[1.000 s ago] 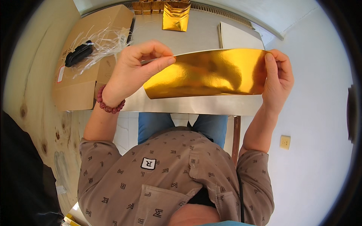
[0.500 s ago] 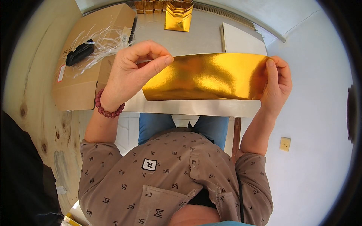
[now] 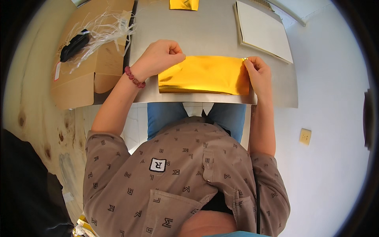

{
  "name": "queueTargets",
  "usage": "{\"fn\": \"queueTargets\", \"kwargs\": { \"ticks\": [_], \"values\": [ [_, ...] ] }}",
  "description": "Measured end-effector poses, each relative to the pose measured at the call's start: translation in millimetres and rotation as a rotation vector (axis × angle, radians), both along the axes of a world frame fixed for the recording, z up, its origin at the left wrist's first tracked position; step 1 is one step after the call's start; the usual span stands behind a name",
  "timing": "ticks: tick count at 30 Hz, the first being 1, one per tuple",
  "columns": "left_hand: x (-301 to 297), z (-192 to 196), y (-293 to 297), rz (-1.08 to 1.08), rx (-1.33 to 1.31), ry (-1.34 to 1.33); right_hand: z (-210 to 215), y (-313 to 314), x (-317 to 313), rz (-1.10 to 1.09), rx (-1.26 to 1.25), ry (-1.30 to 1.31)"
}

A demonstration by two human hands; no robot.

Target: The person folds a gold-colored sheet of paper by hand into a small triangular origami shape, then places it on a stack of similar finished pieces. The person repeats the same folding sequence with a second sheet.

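Observation:
A shiny gold foil sheet (image 3: 203, 74) lies flat on the grey table (image 3: 205, 31), close to its near edge. My left hand (image 3: 162, 57) pinches the sheet's upper left corner, fingers closed on it. My right hand (image 3: 258, 73) pinches the upper right corner and rests along the sheet's right edge. A red bead bracelet (image 3: 134, 77) circles my left wrist.
A stack of white sheets (image 3: 262, 29) lies at the table's far right. A second gold piece (image 3: 184, 4) sits at the far edge. An open cardboard box (image 3: 92, 59) with plastic strips and a black object (image 3: 75, 45) stands to the left.
The gold sheet was held up in the air between both hands; now it has come down and lies flat on the table, with both hands still on its upper corners.

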State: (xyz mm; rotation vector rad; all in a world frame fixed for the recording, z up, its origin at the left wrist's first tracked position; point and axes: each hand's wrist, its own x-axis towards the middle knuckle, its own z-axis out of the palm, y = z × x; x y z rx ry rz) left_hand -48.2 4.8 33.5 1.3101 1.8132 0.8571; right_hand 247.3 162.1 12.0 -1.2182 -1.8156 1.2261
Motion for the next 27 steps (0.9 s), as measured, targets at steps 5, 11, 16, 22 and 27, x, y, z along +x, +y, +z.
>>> {"fn": "queueTargets", "kwargs": {
  "ticks": [5, 11, 16, 22, 27],
  "values": [
    [2.4, -5.3, 14.0, -0.004, 0.054, 0.314, -17.7, 6.4, -5.5, -0.064, 0.233, -0.164],
    [13.7, 1.2, 22.0, -0.023, 0.001, 0.519, -27.5, 9.5, -10.7, -0.055, 0.518, -0.284],
    [21.0, -2.0, 21.0, -0.08, -0.006, 0.687, -31.4, 9.6, -9.9, -0.038, 0.632, -0.313],
    [24.2, -16.6, 21.6, -0.218, 0.473, 0.861, -31.3, 9.1, -11.1, -0.037, 0.667, -0.341],
    [24.3, -25.0, 28.5, -0.407, 0.547, 0.846, -29.8, 7.2, -11.8, -0.041, 0.624, -0.347]
  ]
}}
